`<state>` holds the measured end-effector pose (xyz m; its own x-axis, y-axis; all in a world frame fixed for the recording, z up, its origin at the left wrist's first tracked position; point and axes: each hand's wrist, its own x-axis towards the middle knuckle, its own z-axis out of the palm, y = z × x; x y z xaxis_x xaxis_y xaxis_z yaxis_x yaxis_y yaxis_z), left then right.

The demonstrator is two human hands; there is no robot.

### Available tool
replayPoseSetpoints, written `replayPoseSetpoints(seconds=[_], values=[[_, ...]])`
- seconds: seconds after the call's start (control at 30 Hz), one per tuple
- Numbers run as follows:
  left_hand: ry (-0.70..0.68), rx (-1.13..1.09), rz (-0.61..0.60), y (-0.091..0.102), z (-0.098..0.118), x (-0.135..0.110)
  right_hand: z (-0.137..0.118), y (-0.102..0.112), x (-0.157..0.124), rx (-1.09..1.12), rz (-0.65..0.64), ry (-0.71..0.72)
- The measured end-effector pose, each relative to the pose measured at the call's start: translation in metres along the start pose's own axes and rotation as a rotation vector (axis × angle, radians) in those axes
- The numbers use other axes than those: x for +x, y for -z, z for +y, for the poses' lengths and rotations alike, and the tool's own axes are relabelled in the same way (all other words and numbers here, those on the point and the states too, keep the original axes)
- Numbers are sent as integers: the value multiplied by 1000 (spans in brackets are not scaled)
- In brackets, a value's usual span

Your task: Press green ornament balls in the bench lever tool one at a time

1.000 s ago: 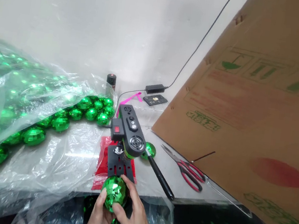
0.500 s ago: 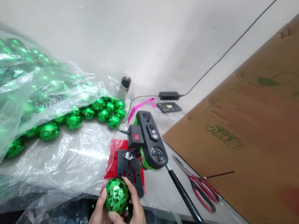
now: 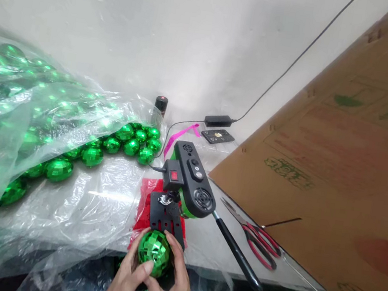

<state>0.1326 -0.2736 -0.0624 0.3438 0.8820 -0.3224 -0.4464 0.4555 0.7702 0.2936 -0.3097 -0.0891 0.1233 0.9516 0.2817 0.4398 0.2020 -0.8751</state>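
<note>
Both hands hold one shiny green faceted ball (image 3: 153, 252) at the table's near edge. My left hand (image 3: 124, 283) cups it from the left with the thumb across its front. My right hand (image 3: 175, 288) wraps it from the right, fingers over its top. The ball sits just in front of the black perforated base plate (image 3: 165, 217) of a small black machine (image 3: 192, 180) with a red switch and a long black lever handle (image 3: 236, 254).
Several green balls (image 3: 122, 139) lie in and on clear plastic sheeting (image 3: 61, 203) at the left. Red-handled scissors (image 3: 256, 237) lie right of the machine. A large cardboard sheet (image 3: 341, 158) leans at the right. A black adapter (image 3: 218, 120), a small black card and a black can (image 3: 160, 105) stand by the wall.
The view shifted slightly up and left. My left thumb has slid across the ball's front and the ball sits a little closer to the base plate.
</note>
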Motion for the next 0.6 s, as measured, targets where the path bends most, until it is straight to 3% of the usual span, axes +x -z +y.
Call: replayPoseSetpoints(seconds=[0.3,0.5,0.6], values=[[25,207,-43,-5,11,12,12,8,-13,-13,170,0],[-80,361,302,17,55,21,12,26,-39,230,122,-345],[-207,508,393,35,82,25,17,38,-61,335,272,-463]])
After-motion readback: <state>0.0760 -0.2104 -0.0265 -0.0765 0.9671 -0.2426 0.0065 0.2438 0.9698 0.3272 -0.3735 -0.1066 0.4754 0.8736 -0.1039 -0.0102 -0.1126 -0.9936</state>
